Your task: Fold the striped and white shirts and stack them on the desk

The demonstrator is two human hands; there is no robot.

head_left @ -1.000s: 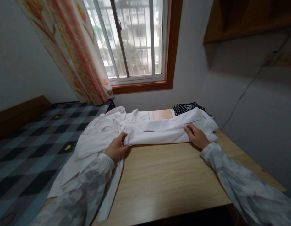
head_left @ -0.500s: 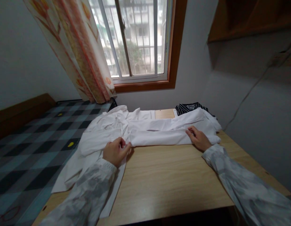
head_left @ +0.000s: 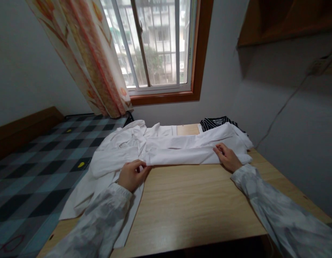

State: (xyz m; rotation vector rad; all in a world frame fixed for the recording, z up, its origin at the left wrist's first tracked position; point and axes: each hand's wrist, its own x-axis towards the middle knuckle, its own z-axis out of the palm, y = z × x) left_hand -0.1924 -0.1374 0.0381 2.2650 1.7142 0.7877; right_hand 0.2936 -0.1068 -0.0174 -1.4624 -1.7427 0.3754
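A white garment (head_left: 179, 156), like a long shirt or coat, lies across the table with its front edge folded into a long straight strip. At the near left end of that strip, the thumb and fingers of my left hand (head_left: 132, 173) close on the cloth edge. Toward the strip's right end my right hand (head_left: 227, 157) pinches the same garment between thumb and fingers. On the left the fabric is bunched and wrinkled, and part of it hangs past my left forearm toward the table's near edge. Which part of the garment is folded, I cannot tell.
The garment rests on a light wooden table (head_left: 198, 204). Black-and-white striped cloth (head_left: 214, 123) lies at the table's back right. A bed with a checked cover (head_left: 34, 172) adjoins the left side. Behind are a window (head_left: 160, 46) and a flowered curtain (head_left: 88, 53); a wooden shelf (head_left: 287, 28) hangs upper right.
My left hand's thumb and fingers have drawn together on the garment's near edge, where they stood apart before. My right hand has barely shifted.
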